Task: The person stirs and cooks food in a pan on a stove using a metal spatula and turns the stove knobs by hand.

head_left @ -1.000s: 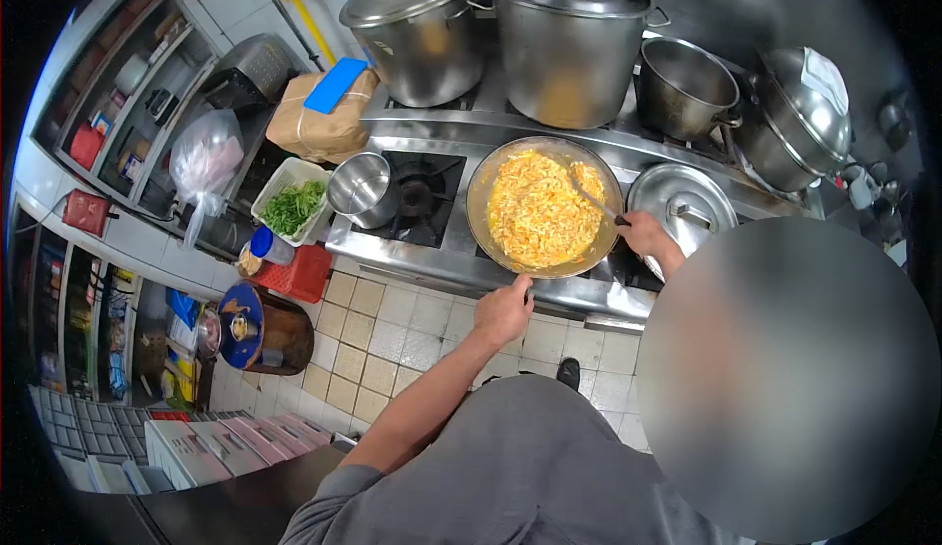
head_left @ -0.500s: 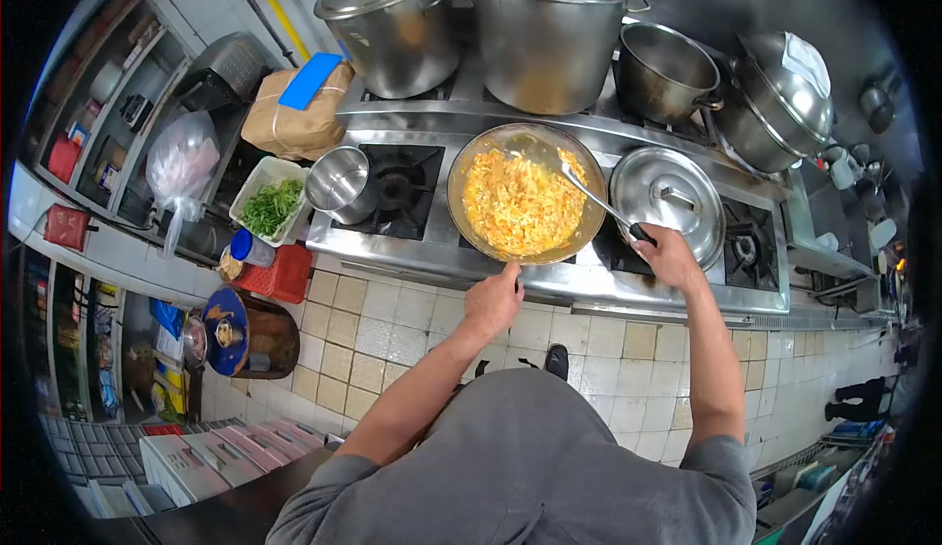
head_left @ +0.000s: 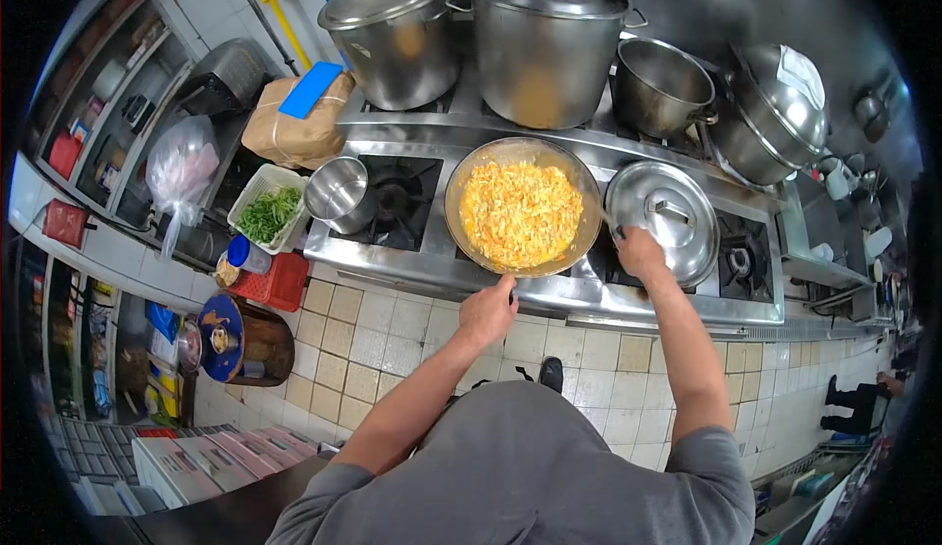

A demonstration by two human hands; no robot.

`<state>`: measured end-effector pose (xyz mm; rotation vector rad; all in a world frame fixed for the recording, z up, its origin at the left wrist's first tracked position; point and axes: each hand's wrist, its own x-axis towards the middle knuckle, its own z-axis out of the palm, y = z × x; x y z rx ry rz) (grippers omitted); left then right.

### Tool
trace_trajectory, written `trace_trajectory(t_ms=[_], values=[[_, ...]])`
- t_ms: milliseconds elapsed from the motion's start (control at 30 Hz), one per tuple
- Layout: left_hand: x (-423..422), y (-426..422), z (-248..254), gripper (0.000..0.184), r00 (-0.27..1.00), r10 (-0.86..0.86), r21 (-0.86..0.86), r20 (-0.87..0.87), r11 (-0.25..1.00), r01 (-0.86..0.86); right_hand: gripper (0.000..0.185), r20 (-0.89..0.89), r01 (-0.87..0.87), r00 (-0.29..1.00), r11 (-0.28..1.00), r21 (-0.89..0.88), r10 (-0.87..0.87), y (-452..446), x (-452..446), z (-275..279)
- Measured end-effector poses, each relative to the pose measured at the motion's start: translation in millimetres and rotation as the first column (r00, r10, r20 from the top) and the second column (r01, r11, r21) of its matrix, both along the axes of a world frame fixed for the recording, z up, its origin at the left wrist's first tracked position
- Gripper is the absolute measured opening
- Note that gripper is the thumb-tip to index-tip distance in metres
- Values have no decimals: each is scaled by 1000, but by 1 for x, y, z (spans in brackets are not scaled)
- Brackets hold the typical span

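Round metal pan point(head_left: 469, 167) of chopped yellow-orange food point(head_left: 521, 213) stands over the stainless-steel stove point(head_left: 383, 254), directly ahead of the left hand point(head_left: 489, 311), whose fingers are clamped on its black handle point(head_left: 512, 297). The right hand point(head_left: 643, 253), right of the pan, clamps its fingers on a black-handled metal utensil point(head_left: 618, 232); its blurred shaft angles forward-left, toward the rim.

Bright, even indoor light raises glare on the steel lid point(head_left: 677, 246) at three o'clock; the metal wall point(head_left: 751, 15) between one and two o'clock is dim. Fisheye distortion curves the periphery into black corners, and the utensil point(head_left: 610, 219) near three o'clock is blurred.
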<state>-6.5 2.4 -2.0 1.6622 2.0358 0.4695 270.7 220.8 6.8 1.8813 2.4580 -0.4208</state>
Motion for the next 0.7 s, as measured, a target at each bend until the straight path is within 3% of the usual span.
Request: trace_trajectory(t_ms=[67, 100, 133, 167, 200, 267, 567, 700], values=[[0, -2, -4, 32, 1000, -13, 1, 3, 1000, 13, 29, -124, -282, 951, 959, 30, 283, 27, 13, -60], [0, -1, -3, 32, 1000, -9, 0, 4, 1000, 9, 29, -123, -286, 950, 958, 29, 287, 23, 10, -40], [0, 0, -2, 31, 1000, -9, 4, -8, 1000, 9, 26, -290, -132, 956, 946, -296, 43, 12, 1, 4], [0, -2, -1, 31, 1000, -11, 7, -22, 1000, 12, 23, -357, -26, 902, 794, -607, -244, 4, -4, 28], [1, -4, 1, 31, 1000, -9, 8, -25, 1000, 9, 23, -361, -30, 901, 794, -607, -241, 2, -1, 21], [-1, 0, 8, 34, 999, -2, -65, 35, 998, 5, 17, -514, -57, 707, 685, -727, -486, -3, 10, 8], [6, 1, 6, 34, 1000, -3, -19, 31, 1000, 4, 18, -600, -75, 692, 786, -613, -401, -44, 32, 35], [5, 3, 2, 36, 1000, -23, -39, 13, 999, 23, 17, -566, -44, 779, 875, -482, -272, -77, 15, 70]])
